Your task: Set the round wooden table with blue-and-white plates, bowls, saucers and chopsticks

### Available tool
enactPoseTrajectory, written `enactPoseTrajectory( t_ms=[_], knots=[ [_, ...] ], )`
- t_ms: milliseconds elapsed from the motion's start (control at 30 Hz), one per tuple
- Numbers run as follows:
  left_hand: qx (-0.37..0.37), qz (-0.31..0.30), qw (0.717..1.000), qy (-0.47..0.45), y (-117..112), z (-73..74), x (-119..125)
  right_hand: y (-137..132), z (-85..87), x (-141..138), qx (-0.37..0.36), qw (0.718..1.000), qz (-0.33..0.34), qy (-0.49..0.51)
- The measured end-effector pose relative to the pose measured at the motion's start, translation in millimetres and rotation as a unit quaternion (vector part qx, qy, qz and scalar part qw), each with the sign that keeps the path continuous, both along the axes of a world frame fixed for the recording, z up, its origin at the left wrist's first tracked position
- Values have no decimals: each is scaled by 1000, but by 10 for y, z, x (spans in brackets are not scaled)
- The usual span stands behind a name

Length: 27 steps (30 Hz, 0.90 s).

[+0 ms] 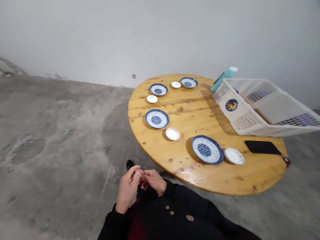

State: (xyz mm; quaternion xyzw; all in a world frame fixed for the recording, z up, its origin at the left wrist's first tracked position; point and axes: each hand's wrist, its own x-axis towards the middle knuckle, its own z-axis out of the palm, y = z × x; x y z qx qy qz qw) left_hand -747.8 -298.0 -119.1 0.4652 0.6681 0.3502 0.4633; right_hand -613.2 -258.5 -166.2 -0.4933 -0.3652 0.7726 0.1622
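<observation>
My left hand [128, 187] and my right hand [154, 181] meet in front of my body, off the table's near left edge. The fingers of both are curled and pressed against each other; whatever may be between them is hidden. Nearest to them on the table are a blue-and-white plate [157, 119], a small white dish [172, 134] and another blue-patterned plate [207, 150]. Beside that plate sits a white dish [234, 156]. Further back stand two more patterned plates [159, 89] [189, 82], with small white dishes [152, 99] [176, 85] by them.
The round wooden table [185, 115] stands near a pale wall. On its right, a white plastic basket [240, 115] reaches past the edge, a teal bottle-like object [223, 79] behind it. A black phone [262, 147] with a strap lies in front. Concrete floor [62, 150] spreads left.
</observation>
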Motion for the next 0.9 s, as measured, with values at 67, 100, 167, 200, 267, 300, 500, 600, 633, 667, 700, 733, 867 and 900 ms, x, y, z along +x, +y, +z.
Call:
enactPoseTrajectory(
  t_ms=[67, 100, 167, 200, 267, 300, 500, 600, 633, 667, 700, 733, 867, 900],
  knots=[
    [-3, 5, 1000, 7, 206, -58, -244, 206, -57, -247, -12, 1000, 0, 0],
    [-5, 5, 1000, 10, 321, -87, -376, 325, -87, -384, -18, 1000, 0, 0],
    [-13, 8, 1000, 19, 575, -126, -655, 590, -137, -679, -33, 999, -3, -3],
    [-18, 9, 1000, 23, 712, -129, -799, 732, -152, -829, -40, 999, -3, -2],
    [-26, 14, 999, 31, 1004, -98, -1084, 1022, -154, -1121, -49, 999, 1, 9],
    [-27, 16, 999, 35, 1155, -66, -1219, 1166, -142, -1254, -51, 999, 3, 17],
    [0, 4, 999, 47, 2008, 138, -1727, 1872, -6, -1743, -53, 998, -33, 33],
    [-11, -59, 997, 37, 2373, 112, -1767, 2096, 22, -1779, -44, 995, -81, 37],
    [-15, -89, 995, 35, 2497, 89, -1757, 2157, 17, -1771, -39, 993, -102, 36],
    [-16, -122, 992, 31, 2625, 65, -1739, 2214, 6, -1757, -31, 991, -125, 35],
    [-15, -157, 987, 28, 2757, 46, -1716, 2267, -9, -1741, -21, 988, -149, 33],
    [-14, -190, 981, 23, 2889, 36, -1690, 2316, -27, -1725, -11, 984, -175, 30],
    [1, -306, 952, 3, 3404, 117, -1644, 2517, -78, -1730, 12, 959, -283, 20],
    [8, -328, 945, 0, 3528, 157, -1669, 2581, -77, -1763, 14, 950, -311, 21]
  ],
)
